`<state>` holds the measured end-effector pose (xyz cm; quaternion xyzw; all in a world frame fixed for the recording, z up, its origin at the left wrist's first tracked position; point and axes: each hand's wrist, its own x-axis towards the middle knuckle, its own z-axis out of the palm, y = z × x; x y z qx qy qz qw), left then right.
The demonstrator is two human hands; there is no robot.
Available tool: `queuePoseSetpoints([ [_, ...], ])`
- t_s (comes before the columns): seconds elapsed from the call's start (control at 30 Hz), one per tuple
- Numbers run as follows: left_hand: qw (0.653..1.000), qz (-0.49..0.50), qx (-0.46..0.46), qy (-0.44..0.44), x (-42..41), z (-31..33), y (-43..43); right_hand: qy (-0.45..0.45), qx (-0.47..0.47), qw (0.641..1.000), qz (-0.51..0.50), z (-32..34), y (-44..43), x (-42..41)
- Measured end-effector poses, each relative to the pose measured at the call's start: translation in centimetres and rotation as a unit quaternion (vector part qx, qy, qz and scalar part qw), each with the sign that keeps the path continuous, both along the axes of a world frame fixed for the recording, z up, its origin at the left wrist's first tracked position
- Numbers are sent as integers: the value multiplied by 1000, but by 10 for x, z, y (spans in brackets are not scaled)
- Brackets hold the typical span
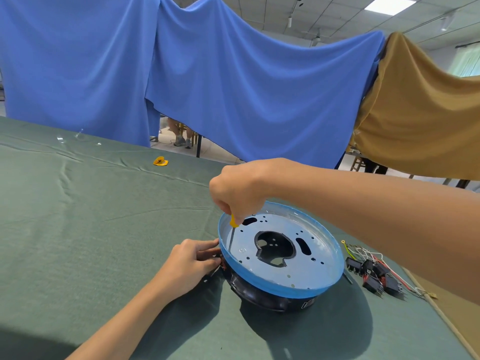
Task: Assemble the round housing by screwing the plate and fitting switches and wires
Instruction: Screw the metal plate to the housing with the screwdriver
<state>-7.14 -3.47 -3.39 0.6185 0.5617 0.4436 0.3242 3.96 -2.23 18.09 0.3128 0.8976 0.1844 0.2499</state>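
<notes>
The round housing (262, 294) is black, and a blue-rimmed metal plate (306, 266) with several holes and cut-outs lies on top of it. My right hand (241, 190) grips a yellow-handled screwdriver (233, 231) held upright, its tip on the plate near the left rim. My left hand (189, 266) holds the housing's left side, fingers curled against its edge. Black rocker switches (374, 276) with red, white and yellow-green wires (363, 253) lie on the cloth just right of the housing.
The green tablecloth (91, 229) covers the table. A small yellow part (160, 161) lies far back on it, with small clear bits (78, 137) at the far left. Blue and tan cloths hang behind. A tan surface (452, 315) borders the right edge.
</notes>
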Motion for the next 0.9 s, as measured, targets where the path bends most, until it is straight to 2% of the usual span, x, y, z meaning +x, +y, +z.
queuePoseSetpoints([
  [0.1,1000,0,3,-2,1,0,0,36,12,998,58,0,-2,6],
  [0.23,1000,-6,7,-3,1,1,0,40,3,998,51,-4,-1,8],
  [0.37,1000,0,5,5,2,2,0,63,-57,995,-58,-4,13,18],
  [0.5,1000,3,0,4,3,5,0,102,-105,976,-160,-12,19,12],
  [0.57,1000,3,2,12,3,5,-1,102,-116,972,-178,-12,19,8],
  [0.67,1000,4,10,19,2,5,-1,86,-93,982,-137,-9,16,8],
  [0.8,1000,3,-1,-4,3,5,-2,11,-38,999,-28,-2,7,10],
  [0.9,1000,1,-3,-7,3,5,-3,23,1,1000,17,-2,7,11],
])
